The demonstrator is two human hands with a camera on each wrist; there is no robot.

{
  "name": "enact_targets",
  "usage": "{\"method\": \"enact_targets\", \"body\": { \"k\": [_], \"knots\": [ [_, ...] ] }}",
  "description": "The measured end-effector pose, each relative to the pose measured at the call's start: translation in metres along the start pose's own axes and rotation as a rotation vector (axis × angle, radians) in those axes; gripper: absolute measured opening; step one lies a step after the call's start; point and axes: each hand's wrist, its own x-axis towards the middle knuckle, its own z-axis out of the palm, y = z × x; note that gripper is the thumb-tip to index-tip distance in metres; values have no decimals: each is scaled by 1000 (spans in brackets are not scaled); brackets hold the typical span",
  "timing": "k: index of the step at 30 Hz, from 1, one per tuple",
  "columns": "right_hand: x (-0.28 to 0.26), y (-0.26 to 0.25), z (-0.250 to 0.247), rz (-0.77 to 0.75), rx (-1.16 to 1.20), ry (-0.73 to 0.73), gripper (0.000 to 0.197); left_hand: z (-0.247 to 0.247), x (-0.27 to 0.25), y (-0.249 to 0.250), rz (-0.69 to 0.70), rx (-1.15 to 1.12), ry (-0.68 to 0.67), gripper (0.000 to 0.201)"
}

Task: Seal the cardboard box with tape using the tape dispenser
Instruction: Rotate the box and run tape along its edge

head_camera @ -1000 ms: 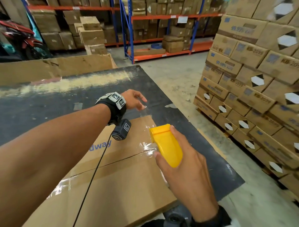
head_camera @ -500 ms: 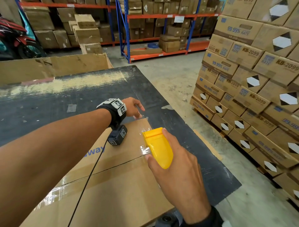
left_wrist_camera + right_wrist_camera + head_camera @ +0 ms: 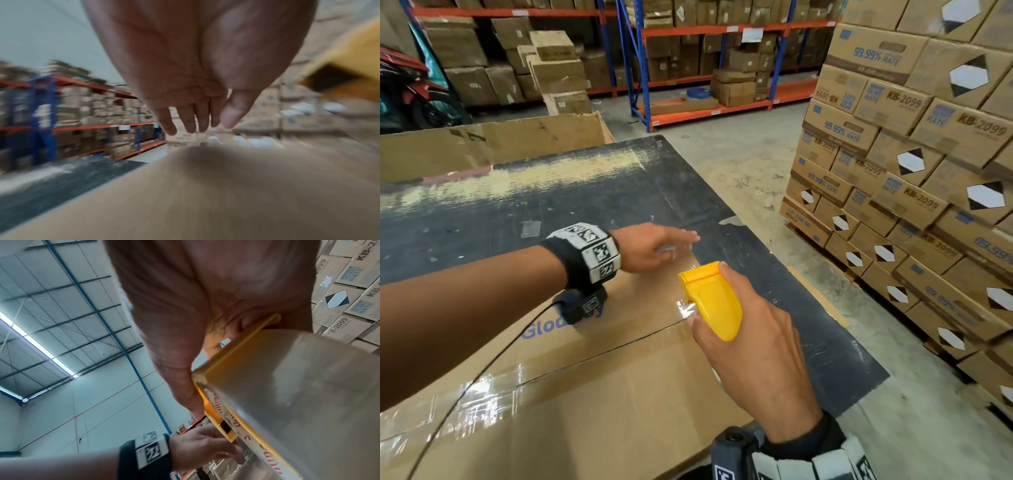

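My right hand (image 3: 753, 349) grips the yellow plastic tape dispenser (image 3: 710, 299) over the taped seam of the flat brown cardboard box (image 3: 592, 404) on the dark table (image 3: 619, 192). My left hand (image 3: 654, 248), fingers straight, seems to press the box's far edge.

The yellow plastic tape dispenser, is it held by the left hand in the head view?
No, the right hand grips the yellow plastic tape dispenser, while the left hand reaches flat over the brown cardboard box.
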Motion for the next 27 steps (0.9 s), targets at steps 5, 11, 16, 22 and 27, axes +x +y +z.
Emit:
{"method": "enact_targets", "body": {
  "k": [5, 11, 16, 22, 27],
  "knots": [
    [3, -3, 1, 12, -33, 12, 75, 26, -23, 8, 1, 95, -256, 85],
    [-34, 15, -16, 36, -87, 4, 81, 27, -18, 11, -45, 130, -257, 92],
    [-130, 75, -43, 146, -120, -42, 79, 30, -19, 10, -41, 119, -246, 94],
    [-196, 111, -39, 304, -135, -31, 77, 27, -23, 24, -66, 109, -271, 112],
    [-181, 115, -18, 280, -95, -75, 75, 27, -24, 30, -82, 150, -252, 112]
  ]
}}
